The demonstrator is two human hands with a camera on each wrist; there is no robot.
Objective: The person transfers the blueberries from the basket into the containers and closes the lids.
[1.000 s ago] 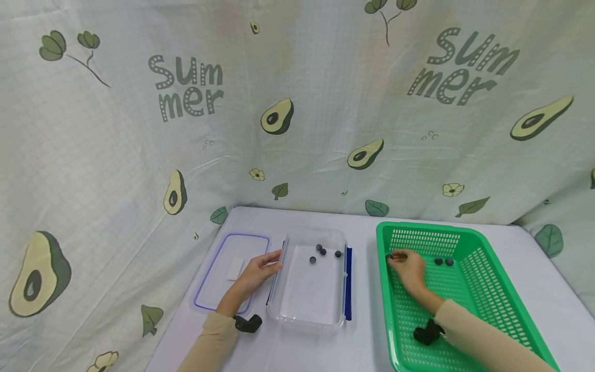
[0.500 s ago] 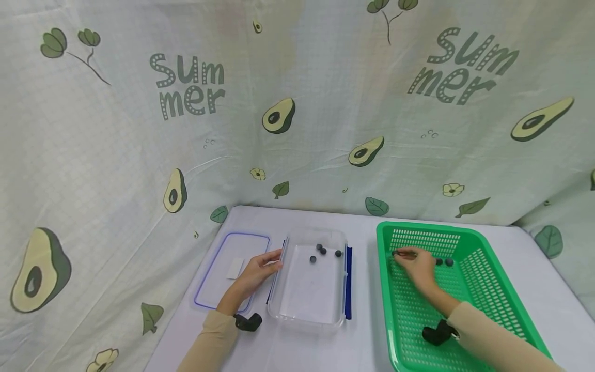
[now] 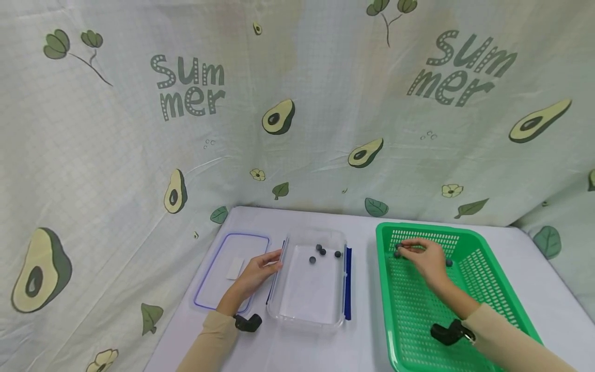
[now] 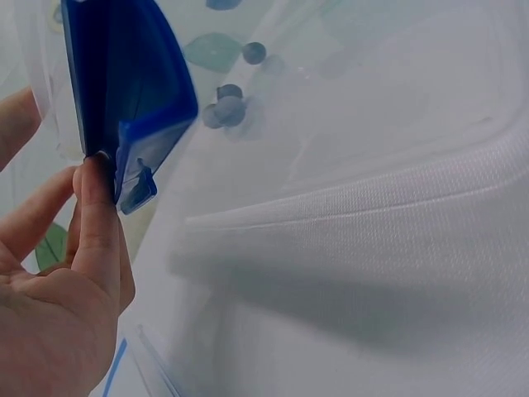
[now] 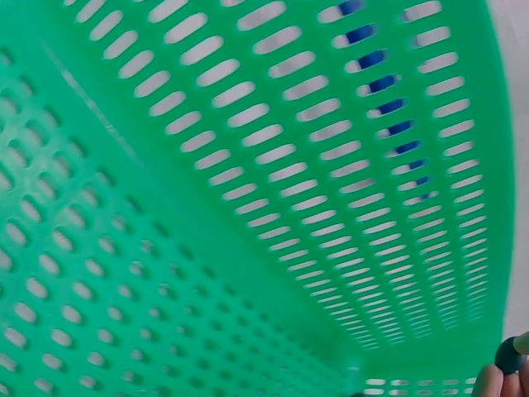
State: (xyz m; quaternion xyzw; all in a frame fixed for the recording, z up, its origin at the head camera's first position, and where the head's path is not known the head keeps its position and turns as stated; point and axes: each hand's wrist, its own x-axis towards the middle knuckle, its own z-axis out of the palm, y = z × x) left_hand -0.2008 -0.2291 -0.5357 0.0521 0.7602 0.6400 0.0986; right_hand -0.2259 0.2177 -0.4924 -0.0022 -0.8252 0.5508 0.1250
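In the head view my right hand (image 3: 428, 260) is over the far left part of a green basket (image 3: 388, 320), pinching a dark round blueberry (image 3: 399, 245) between thumb and fingertips. The held blueberry (image 5: 510, 356) also shows at the right wrist view's edge. Just below it, another blueberry (image 3: 397, 254) lies in the basket; a further blueberry (image 3: 449, 262) shows to the right of the hand. My left hand (image 3: 254, 274) touches the left side of a clear plastic box (image 3: 307, 325). In the left wrist view, its fairly straight fingers meet a blue latch flap (image 4: 145, 91).
Several blueberries (image 3: 323, 251) lie toward the far end of the box. A blue latch flap (image 3: 348, 284) hangs at the box's right. Left of the box lies a clear lid with a blue seal (image 3: 203, 284). Behind the table hangs a printed curtain (image 3: 316, 129).
My right hand has moved away from the basket's left wall, rightward and a little farther back, with a blueberry in its fingertips. My left hand and the box stay still.
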